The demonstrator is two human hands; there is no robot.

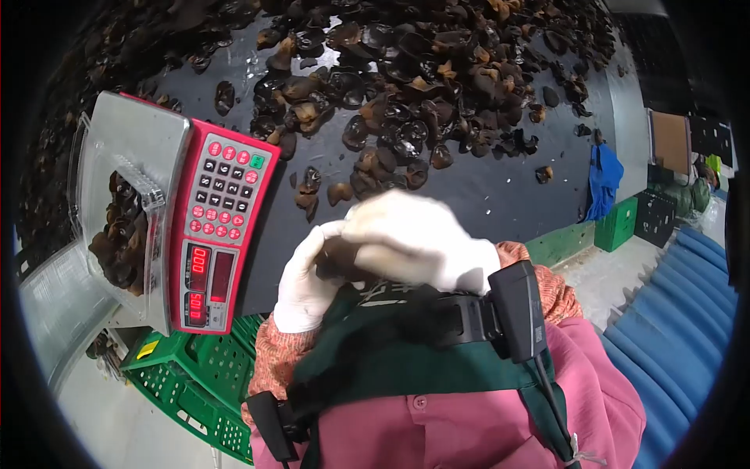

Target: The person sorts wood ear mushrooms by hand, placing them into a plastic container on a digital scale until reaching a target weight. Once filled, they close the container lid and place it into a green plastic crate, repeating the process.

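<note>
My left hand, in a white glove, is curled at the table's near edge around a dark brown piece of fungus. Just right of it, my right hand, also white-gloved and blurred by motion, reaches over the same piece, its fingers bent against it. Beyond both hands lie loose wood-ear pieces on the dark table. To the left sits a red scale with lit digits. On its metal plate rests a clear plastic container holding fungus pieces.
A heap of dark fungus covers the far table. A blue cloth hangs at the right edge above a green crate. Another green crate stands below the scale. Blue rolled material lies at the right.
</note>
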